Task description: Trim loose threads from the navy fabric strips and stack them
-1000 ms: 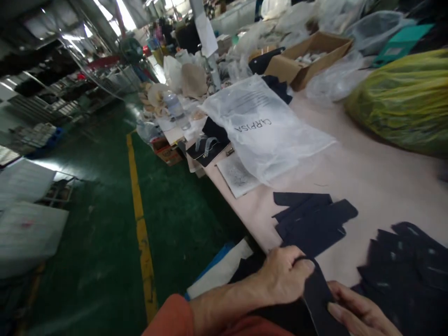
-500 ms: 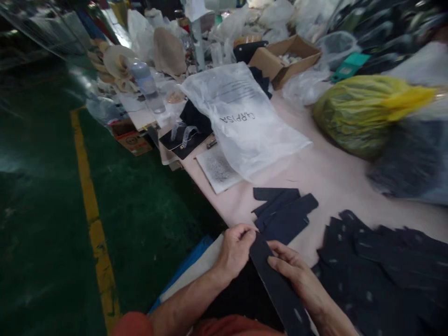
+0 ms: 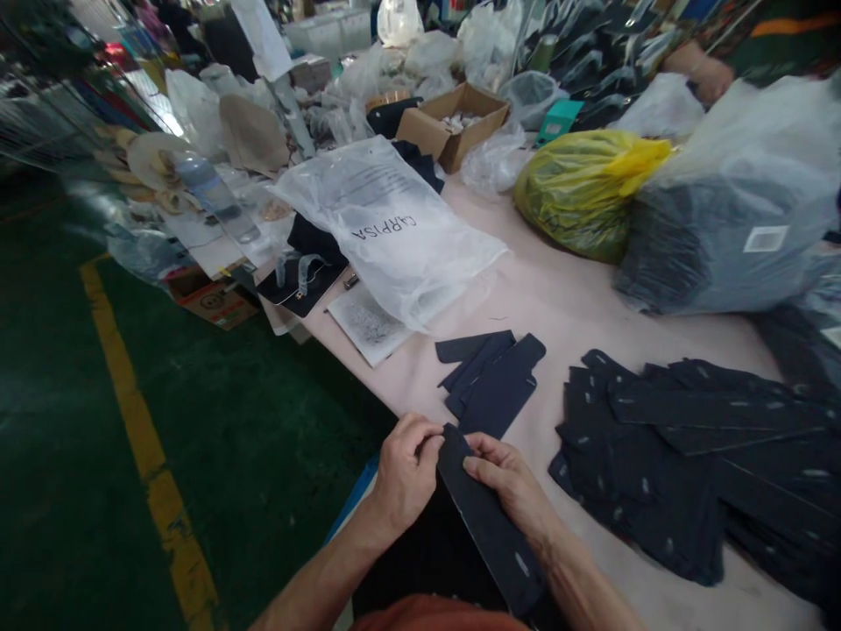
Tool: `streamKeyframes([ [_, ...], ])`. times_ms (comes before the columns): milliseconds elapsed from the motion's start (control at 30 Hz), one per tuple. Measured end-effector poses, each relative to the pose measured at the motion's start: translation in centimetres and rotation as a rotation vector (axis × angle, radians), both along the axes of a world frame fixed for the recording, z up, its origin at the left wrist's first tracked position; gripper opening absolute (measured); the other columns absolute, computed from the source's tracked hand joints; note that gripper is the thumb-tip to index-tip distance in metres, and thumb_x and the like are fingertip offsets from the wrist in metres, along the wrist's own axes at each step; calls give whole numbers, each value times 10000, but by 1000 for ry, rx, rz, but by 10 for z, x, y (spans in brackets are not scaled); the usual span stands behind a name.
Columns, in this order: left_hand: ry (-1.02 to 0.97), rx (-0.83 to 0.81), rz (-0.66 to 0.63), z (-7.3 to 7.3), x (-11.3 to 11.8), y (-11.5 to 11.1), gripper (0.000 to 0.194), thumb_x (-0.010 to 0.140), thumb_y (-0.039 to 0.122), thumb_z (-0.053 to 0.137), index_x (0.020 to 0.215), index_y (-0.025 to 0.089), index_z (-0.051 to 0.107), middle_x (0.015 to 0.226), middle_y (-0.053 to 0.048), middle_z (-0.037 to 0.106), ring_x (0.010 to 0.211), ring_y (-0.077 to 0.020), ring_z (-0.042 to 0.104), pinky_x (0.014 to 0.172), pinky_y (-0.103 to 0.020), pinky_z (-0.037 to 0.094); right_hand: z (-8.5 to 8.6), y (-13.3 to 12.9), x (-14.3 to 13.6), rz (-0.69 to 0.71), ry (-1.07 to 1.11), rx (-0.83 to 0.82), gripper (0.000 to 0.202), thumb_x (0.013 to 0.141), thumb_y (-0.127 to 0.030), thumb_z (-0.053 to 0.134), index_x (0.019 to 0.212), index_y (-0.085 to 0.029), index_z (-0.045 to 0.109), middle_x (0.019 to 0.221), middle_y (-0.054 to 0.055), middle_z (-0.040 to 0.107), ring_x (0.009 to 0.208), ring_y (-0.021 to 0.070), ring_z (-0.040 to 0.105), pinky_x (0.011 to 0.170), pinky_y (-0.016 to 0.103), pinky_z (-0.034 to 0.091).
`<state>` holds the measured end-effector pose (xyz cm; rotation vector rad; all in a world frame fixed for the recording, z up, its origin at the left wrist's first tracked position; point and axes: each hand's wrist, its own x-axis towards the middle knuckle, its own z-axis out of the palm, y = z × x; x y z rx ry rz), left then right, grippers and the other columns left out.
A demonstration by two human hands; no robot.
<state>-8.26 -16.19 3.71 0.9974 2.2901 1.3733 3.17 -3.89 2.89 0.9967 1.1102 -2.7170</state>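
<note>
A long dark fabric strip (image 3: 490,526) slants down from the table edge toward my body. My right hand (image 3: 505,478) grips its right side near the top, thumb on the upper face. At the strip's top end my left hand (image 3: 411,460) is pinched closed; whatever lies between thumb and finger is too small to name. Just beyond my hands, a few dark cut pieces (image 3: 499,386) overlap on the table. A large spread pile of dark pieces with small pale marks (image 3: 644,473) lies to the right.
On the pink table (image 3: 558,307) lie a white printed plastic bag (image 3: 394,228), a pale board (image 3: 368,324), a yellow bag (image 3: 571,193) and a big clear bag (image 3: 723,228). An open carton (image 3: 453,123) stands behind. Another person's hand (image 3: 713,79) shows at the upper right.
The view has swung to the right, so the table's things appear further left and more of the dark pile shows. Both hands keep nearly the same pose at the strip.
</note>
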Motion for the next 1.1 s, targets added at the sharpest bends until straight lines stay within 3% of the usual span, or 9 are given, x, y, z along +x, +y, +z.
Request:
streamKeyframes([
  [133,3,-8,-39,4,5,-4,190,886,103,506,916,186,674,922,-46,646,862,-144,626,784,-252,510,-2,-3,8,-51,9,-34,282,659,-330,806,847,-174,664,662,-4,684,518,112,610,513,200,467],
  [267,300,-57,-61,4,13,-8,208,893,113,505,961,182,689,1001,-85,639,949,-190,601,850,-333,490,-6,-8,15,-77,40,-56,252,670,-321,797,810,-169,652,639,-11,670,484,92,572,489,188,436],
  [367,457,-133,-129,7,19,-9,209,903,130,499,978,177,688,940,-83,640,896,-202,582,825,-373,466,-8,-9,19,-96,79,-46,237,685,-313,784,816,-164,655,651,-7,668,494,87,560,499,189,421],
  [533,376,-190,-263,16,21,-2,192,920,165,497,995,165,674,935,-77,647,863,-184,590,801,-338,483,-11,-10,26,-124,121,16,231,689,-323,774,802,-166,648,635,-20,635,507,90,527,513,203,396],
  [667,331,-185,-379,23,19,4,199,930,155,476,976,166,669,893,-65,654,833,-162,607,796,-298,499,-12,-10,33,-106,157,152,211,734,-342,730,805,-165,640,618,-41,570,512,80,451,518,210,351],
  [833,417,-205,-467,23,23,9,209,916,120,436,884,157,640,803,-61,630,757,-157,595,731,-280,484,-9,-5,37,-59,172,398,180,799,-338,646,775,-161,624,595,-59,455,537,80,351,515,218,288],
  [967,492,-207,-352,10,29,14,191,881,116,429,789,169,589,737,-50,604,703,-161,582,681,-273,454,-5,-6,33,-59,142,451,162,776,-315,633,748,-157,621,586,-59,442,537,81,350,507,215,284],
  [1100,459,-353,20,-12,2,10,180,859,160,459,710,194,555,657,-22,578,625,-155,566,626,-261,419,-3,-9,33,-78,102,257,193,716,-345,676,723,-168,601,557,-51,515,483,83,413,475,208,321],
])
